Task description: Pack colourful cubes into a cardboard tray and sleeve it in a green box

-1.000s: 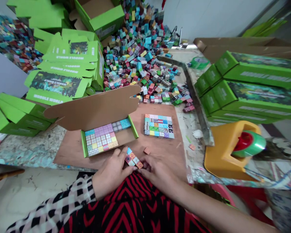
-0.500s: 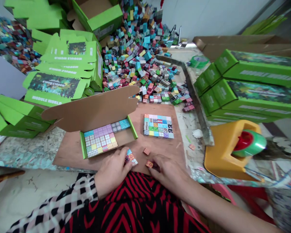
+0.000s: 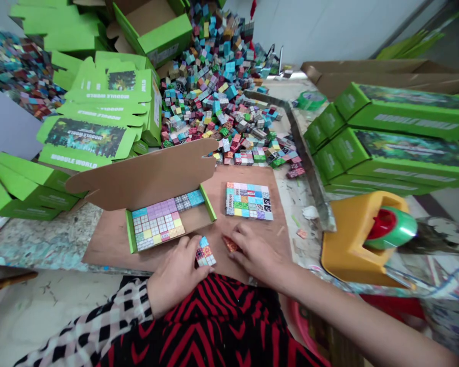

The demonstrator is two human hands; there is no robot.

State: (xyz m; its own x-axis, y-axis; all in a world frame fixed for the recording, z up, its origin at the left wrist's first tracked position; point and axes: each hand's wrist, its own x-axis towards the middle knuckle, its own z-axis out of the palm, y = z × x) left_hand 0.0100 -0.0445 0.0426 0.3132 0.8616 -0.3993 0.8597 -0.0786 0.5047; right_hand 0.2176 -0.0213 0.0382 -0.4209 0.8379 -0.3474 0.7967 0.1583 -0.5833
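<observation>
My left hand point(image 3: 180, 270) is closed around a small group of patterned cubes point(image 3: 205, 252) at the near edge of the brown board point(image 3: 229, 275). My right hand point(image 3: 254, 254) pinches reddish-orange cubes point(image 3: 230, 244) just to the right of that group; its fingertips partly cover them. Behind my left hand stands an open green box point(image 3: 129, 232) with its cardboard lid point(image 3: 145, 176) raised. Rows of patterned cubes point(image 3: 158, 224) fill its left and back, and bare cardboard shows at its right front. A flat block of cubes point(image 3: 248, 200) lies beyond my right hand.
A large heap of loose cubes point(image 3: 222, 97) covers the back of the table. Flattened green boxes point(image 3: 99, 102) are piled at the left. Closed green boxes point(image 3: 401, 153) are stacked at the right, behind a yellow tape dispenser point(image 3: 342, 244). A metal bar point(image 3: 308, 158) borders the heap.
My right hand has moved slightly away from me and closed over the reddish cube that lay apart on the board. My left hand stays on its group of cubes.
</observation>
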